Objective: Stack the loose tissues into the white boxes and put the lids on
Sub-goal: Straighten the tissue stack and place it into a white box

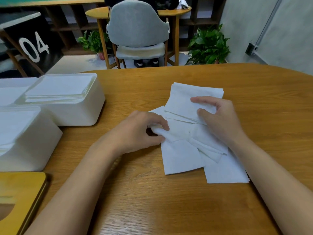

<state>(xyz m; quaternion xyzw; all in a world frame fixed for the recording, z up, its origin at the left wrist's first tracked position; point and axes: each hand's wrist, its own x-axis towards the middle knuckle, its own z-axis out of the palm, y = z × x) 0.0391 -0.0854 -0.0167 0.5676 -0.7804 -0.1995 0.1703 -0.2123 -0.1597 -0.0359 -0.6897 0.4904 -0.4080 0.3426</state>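
Showing both hands at work on the loose tissues (183, 156), which lie in a disordered, overlapping heap on the wooden table (169, 209), right of centre and well apart from the boxes. The left hand (144, 133) sits at the heap's left edge; its thumb and forefinger are curled and pinch a raised fold of one sheet. The right hand (220, 121) lies over the far right part of the heap, forefinger and thumb closed on a small squared stack of tissues (181, 99). This stack extends away from the hand toward the far side of the table, and its near edge overlaps the heap. The right forearm covers the heap's right margin. Between the two hands the sheets are crumpled; nearer the viewer, two flat sheets project from the heap toward the table edge.

At left stand the white boxes. The far white box (76, 114), lidless, holds a neat pile of tissues. The near white box (37, 146), just in front of it, is also lidless with tissues inside. Part of a third white box (10, 82) shows behind them at the picture's edge. A wooden lid (22, 189) with a curved slot lies flat at the lower left corner, just beside the near white box.

Beyond the table: a grey chair (137, 26), potted plants (208, 44), and a black panel (33, 46) marked 04.
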